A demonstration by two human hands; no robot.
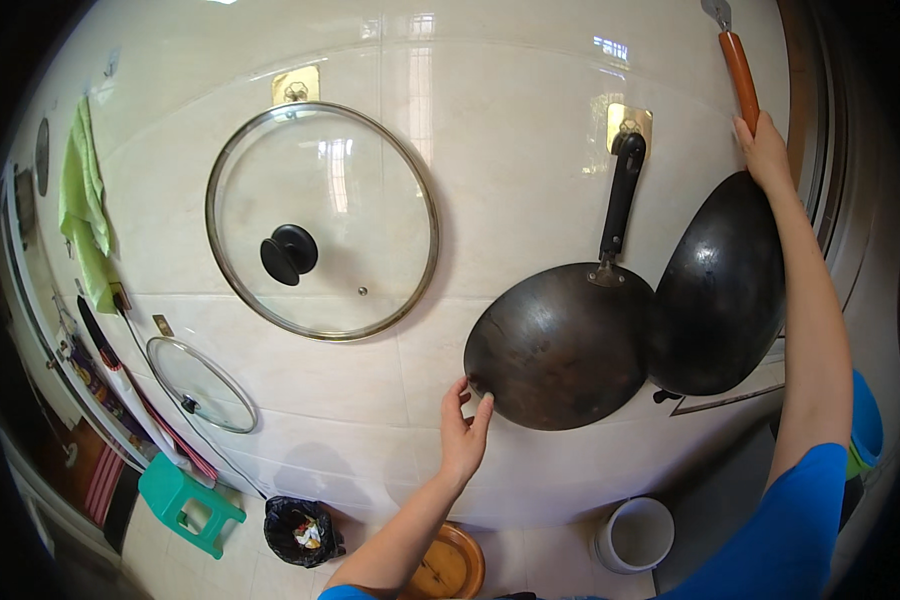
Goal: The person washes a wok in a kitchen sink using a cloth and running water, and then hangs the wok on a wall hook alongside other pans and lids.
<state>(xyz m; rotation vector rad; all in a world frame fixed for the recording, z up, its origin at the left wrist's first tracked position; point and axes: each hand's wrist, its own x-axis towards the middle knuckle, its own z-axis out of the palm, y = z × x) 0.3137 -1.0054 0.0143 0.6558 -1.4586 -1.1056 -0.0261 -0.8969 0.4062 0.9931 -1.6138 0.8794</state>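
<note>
At the lower left rim of a dark wok (559, 345) is my left hand (465, 435), its thumb and fingers apart at the edge; whether they grip it is unclear. That wok hangs by its black handle (624, 195) from a hook on a gold adhesive plate (643, 120). My right hand (766, 154) is closed around an orange handle (741, 79) with a metal end, on the right. Below this hand a second dark wok (720, 292) hangs tilted, apparently on that handle. Its left edge overlaps or meets the first wok; my right forearm covers its right side.
A large glass lid (330, 187) and a smaller glass lid (202, 386) hang on the tiled wall. Lower down stand a green stool (184, 499), a lined bin (304, 532), an orange-brown basin (469, 551) and a white bucket (634, 536). A green towel (82, 195) hangs left.
</note>
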